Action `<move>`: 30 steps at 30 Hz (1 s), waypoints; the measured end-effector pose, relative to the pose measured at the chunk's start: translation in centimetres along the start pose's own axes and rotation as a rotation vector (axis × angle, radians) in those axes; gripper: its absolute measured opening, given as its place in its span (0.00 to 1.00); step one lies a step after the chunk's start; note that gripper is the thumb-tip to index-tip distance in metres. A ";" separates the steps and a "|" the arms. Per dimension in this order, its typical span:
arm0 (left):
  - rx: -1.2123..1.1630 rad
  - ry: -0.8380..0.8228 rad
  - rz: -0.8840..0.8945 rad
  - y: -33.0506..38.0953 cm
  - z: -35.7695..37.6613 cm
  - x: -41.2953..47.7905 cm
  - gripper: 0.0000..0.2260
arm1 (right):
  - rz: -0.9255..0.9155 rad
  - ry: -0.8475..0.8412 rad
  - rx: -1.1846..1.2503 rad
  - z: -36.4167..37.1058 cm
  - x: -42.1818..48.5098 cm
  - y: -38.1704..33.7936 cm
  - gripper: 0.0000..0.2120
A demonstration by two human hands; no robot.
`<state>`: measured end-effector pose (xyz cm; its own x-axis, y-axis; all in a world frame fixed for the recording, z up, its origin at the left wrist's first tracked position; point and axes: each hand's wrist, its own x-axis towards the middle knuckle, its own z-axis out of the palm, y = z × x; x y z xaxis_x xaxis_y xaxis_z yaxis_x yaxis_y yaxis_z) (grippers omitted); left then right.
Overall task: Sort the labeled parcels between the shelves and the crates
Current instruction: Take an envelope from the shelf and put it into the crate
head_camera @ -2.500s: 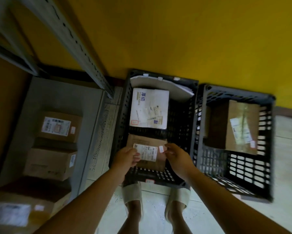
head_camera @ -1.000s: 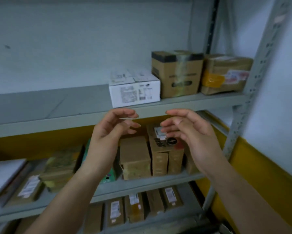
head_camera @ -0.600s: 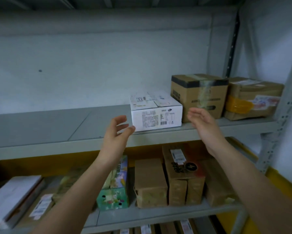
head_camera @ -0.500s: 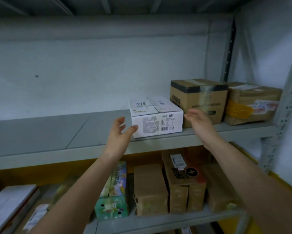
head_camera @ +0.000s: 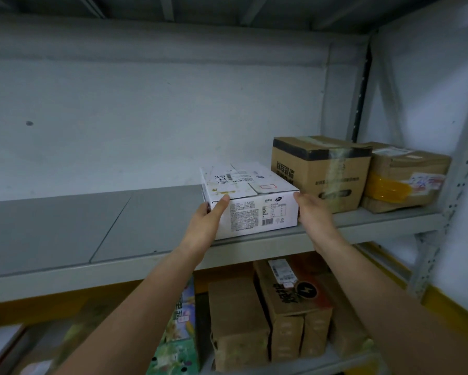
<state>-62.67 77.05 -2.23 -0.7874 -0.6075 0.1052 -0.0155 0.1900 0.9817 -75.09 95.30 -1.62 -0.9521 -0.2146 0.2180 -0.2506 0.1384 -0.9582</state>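
Observation:
A white labeled box lies on the grey upper shelf, near its front edge. My left hand holds its front left corner, thumb on the front face and fingers round the left side. At the right front corner my right hand grips it, its fingers hidden in the gap beside a brown carton. The box rests flat on the shelf.
A parcel with yellow tape stands right of the brown carton, by the shelf post. The shelf below carries brown cartons, a carton with a lightning logo and a colourful box. Bare shelf stretches left of the white box.
My view rose from the floor crates to the shelves. Both hands, empty a moment ago, reached up and closed on the two front corners of the white box.

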 end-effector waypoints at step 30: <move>-0.096 -0.130 0.273 -7.8 1.5 -29.3 0.30 | -0.160 -0.153 0.343 -15.5 -27.8 8.8 0.22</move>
<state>-40.41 94.51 -13.21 -0.8266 -0.4395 0.3515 0.2604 0.2549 0.9312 -53.56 117.52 -13.25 -0.8623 -0.3523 0.3637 -0.2954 -0.2333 -0.9264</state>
